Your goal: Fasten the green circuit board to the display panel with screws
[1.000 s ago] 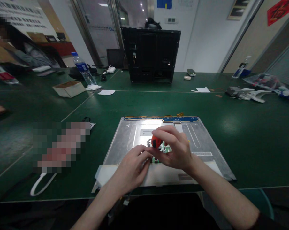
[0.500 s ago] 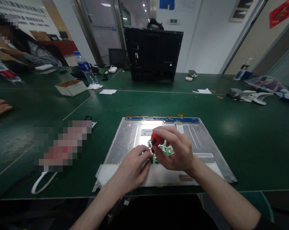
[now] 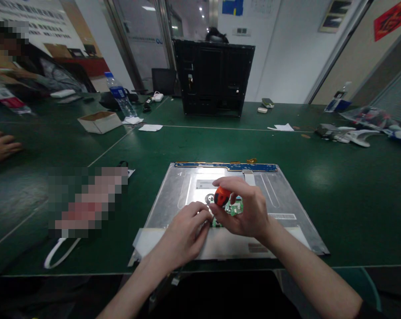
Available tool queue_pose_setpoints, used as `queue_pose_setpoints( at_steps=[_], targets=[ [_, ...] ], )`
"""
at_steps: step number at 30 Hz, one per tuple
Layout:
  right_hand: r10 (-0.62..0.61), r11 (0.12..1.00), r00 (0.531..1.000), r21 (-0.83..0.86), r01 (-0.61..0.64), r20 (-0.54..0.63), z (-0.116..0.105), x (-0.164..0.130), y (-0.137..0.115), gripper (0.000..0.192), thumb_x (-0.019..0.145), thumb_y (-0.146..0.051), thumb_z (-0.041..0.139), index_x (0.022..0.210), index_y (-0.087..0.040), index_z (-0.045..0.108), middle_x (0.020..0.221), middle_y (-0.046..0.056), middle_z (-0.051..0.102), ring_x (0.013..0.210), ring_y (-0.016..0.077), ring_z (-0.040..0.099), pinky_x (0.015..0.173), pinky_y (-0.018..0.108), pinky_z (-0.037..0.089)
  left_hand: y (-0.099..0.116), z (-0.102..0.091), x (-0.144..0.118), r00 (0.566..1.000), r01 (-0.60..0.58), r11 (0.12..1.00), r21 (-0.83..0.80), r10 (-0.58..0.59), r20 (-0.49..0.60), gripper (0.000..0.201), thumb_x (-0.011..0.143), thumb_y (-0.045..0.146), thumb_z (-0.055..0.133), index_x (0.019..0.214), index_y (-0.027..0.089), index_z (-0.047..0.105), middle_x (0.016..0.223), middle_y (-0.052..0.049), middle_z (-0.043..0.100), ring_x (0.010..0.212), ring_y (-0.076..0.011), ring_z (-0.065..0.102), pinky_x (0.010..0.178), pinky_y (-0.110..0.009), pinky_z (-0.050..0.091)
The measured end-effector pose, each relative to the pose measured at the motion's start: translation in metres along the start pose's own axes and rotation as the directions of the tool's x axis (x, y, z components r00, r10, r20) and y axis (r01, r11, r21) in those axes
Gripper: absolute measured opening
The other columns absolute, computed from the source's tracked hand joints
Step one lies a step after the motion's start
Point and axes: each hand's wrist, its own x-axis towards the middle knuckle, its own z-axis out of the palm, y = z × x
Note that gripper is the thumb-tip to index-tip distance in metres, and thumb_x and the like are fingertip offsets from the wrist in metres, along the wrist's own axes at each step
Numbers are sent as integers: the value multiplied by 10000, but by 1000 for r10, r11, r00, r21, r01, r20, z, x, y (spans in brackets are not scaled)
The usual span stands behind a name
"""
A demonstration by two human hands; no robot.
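A silver display panel (image 3: pixel 163 208) lies flat before me, a blue circuit strip (image 3: pixel 253 167) along its far edge. My right hand (image 3: pixel 245 208) grips the red and black handle of a screwdriver (image 3: pixel 222 197) between thumb and fingers. The screwdriver stands tilted over a small green circuit board (image 3: pixel 236 207) at the panel's middle, its tip hidden. Closed fingers of my left hand (image 3: pixel 190 226) rest at the board's left side, close to the tip; what they pinch, if anything, is hidden. A round metal piece (image 3: pixel 209 198) shows just beyond them.
A black monitor back cover (image 3: pixel 215 75) stands upright at the far side. Left are an open box (image 3: pixel 99 122), a water bottle (image 3: pixel 120 95), a blurred-out item with a white strap (image 3: pixel 50 257) and another person's hand (image 3: pixel 2 146). White and grey tools (image 3: pixel 346 133) lie right.
The screwdriver handle has tilted and shifted slightly right in my right hand, with the fingers regripped around it. My left hand has stayed nearly in place. The other person's hand has moved slightly right.
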Motion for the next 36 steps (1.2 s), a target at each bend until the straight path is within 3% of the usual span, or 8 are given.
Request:
queue_pose_setpoints(
  at_steps=[5, 14, 19, 27, 36],
  targets=[
    [1, 998, 1000, -55, -1, 5, -3, 4, 0, 315, 909, -241, 618, 1203, -199, 512, 1032, 75, 617, 807, 135, 650, 538, 211, 569, 0, 1, 0, 1000, -6, 1000, -7, 6, 0, 159, 881, 74, 466, 872, 185, 578, 951, -63, 599, 889, -210, 590, 754, -331, 501],
    [18, 997, 999, -77, -15, 35, -2, 5, -3, 382, 917, -172, 550, 1297, -173, 508, 992, 72, 652, 768, 134, 665, 520, 219, 563, -1, 0, -1, 1000, 9, 1000, -18, -9, 29, 154, 898, 96, 480, 909, 182, 607, 968, -72, 609, 879, -214, 594, 751, -337, 506],
    [2, 1000, 999, -27, -1, 35, -1, 2, 0, 393, 926, -289, 621, 1280, -186, 485, 913, 45, 683, 768, 140, 661, 543, 219, 551, -1, 1, -2, 1000, -5, 1000, 5, 5, -10, 163, 881, 72, 478, 908, 185, 592, 941, -65, 613, 869, -210, 595, 733, -327, 500],
    [24, 993, 1000, -112, -24, -5, -2, 2, -1, 344, 895, -266, 655, 1215, -208, 544, 954, 49, 596, 762, 136, 640, 531, 224, 550, -5, 3, -2, 1000, -2, 1000, 1, 2, 11, 144, 887, 89, 476, 886, 186, 581, 957, -68, 610, 893, -216, 598, 739, -333, 499],
    [30, 999, 999, -31, -29, 32, -3, 2, -4, 508, 832, -156, 564, 1329, -178, 461, 995, 71, 675, 815, 165, 677, 582, 258, 600, 2, -1, 0, 1000, 22, 999, -32, -22, 16, 144, 877, 87, 486, 857, 191, 584, 959, -67, 608, 876, -206, 589, 730, -318, 502]
  ],
)
